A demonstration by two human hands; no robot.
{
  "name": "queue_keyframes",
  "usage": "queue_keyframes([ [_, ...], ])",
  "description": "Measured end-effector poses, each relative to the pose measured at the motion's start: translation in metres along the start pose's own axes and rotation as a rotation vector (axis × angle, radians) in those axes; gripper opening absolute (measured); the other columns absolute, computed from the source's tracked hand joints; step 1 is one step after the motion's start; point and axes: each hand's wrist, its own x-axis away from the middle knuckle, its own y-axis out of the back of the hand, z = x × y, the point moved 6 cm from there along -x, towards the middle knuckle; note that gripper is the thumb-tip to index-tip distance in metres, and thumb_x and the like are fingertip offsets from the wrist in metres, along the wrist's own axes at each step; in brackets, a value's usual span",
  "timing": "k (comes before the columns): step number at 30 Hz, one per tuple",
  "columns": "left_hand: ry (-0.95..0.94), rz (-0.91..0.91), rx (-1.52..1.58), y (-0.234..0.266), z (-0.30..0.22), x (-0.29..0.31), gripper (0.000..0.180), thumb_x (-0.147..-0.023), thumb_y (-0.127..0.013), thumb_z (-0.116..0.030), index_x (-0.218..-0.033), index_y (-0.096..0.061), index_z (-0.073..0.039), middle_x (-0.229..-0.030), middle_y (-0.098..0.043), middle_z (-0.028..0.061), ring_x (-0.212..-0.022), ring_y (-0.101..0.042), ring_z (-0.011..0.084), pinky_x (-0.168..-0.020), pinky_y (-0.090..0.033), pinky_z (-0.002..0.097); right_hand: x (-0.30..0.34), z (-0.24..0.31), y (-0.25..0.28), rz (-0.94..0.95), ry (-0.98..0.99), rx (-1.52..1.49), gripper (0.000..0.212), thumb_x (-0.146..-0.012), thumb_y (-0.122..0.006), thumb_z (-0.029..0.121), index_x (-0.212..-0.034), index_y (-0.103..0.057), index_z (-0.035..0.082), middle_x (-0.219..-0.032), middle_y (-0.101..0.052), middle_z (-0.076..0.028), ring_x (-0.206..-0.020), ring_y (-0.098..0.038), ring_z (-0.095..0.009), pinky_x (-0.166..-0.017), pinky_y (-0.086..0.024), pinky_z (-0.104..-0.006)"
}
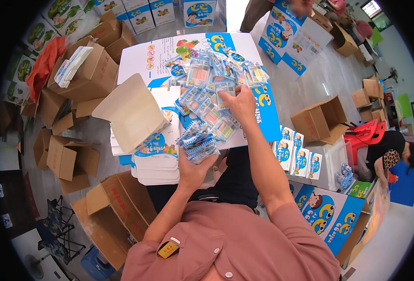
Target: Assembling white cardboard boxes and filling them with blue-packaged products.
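My left hand (pixel 194 169) is closed round a bundle of small blue-and-white plastic packets (pixel 197 142), held on edge close to my body. Over the heap, my right hand (pixel 240 104) has thumb and fingers closed on one clear-fronted packet (pixel 225 89). The heap of similar packets (pixel 200 75), some showing coloured sticks inside, lies on a large white-and-blue printed carton (pixel 139 55) in front of me. Left of the heap stands a small display box (pixel 134 112) with its pale lid flap raised; its inside is hidden from this view.
Flat white box blanks (pixel 155 171) are stacked by my left forearm. Opened brown cartons (pixel 71 157) crowd the floor at left, with another carton (pixel 320 119) at right. Small printed boxes (pixel 300 152) stand right of my arm. Another person (pixel 389 157) bends at the far right.
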Motion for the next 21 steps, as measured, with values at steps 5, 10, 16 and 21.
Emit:
queue_keyframes([
  [5,0.011,0.019,0.066,0.005,-0.007,0.001,0.056,-0.079,-0.082,0.001,-0.127,-0.052,-0.001,-0.112,-0.067,0.0073,-0.102,-0.067,0.0164,-0.091,-0.053,0.0310,-0.005,-0.020,0.008,0.170,-0.070,-0.195,0.039,-0.081,-0.084,0.027,-0.101,-0.068,-0.002,-0.091,-0.070,-0.011,-0.072,-0.066,-0.020,-0.063,-0.052,-0.0329],
  [10,0.042,0.006,0.076,0.014,-0.005,0.000,0.055,-0.079,-0.081,0.003,-0.126,-0.053,0.000,-0.112,-0.067,0.0074,-0.102,-0.067,0.0167,-0.091,-0.053,0.0314,0.057,-0.020,0.023,0.230,-0.326,-0.978,0.042,-0.081,-0.084,0.016,-0.112,-0.065,-0.004,-0.100,-0.073,-0.010,-0.084,-0.072,-0.017,-0.068,-0.057,-0.0291],
  [16,0.107,0.007,0.130,0.012,0.001,-0.002,0.057,-0.077,-0.082,0.002,-0.127,-0.053,0.001,-0.113,-0.067,0.0084,-0.102,-0.067,0.0176,-0.091,-0.054,0.0319,0.085,-0.005,0.017,0.287,-0.266,-0.007,0.061,-0.075,-0.086,0.026,-0.118,-0.061,-0.010,-0.107,-0.071,-0.019,-0.089,-0.072,-0.032,-0.077,-0.057,-0.0389],
  [21,0.051,0.080,0.011,0.004,-0.002,-0.002,0.059,-0.076,-0.082,0.001,-0.127,-0.053,0.001,-0.114,-0.067,0.0091,-0.103,-0.067,0.0183,-0.091,-0.055,0.0322,0.085,-0.013,0.016,0.145,0.131,0.183,0.066,-0.071,-0.087,0.033,-0.119,-0.062,-0.004,-0.114,-0.065,-0.021,-0.106,-0.062,-0.041,-0.090,-0.052,-0.0482],
])
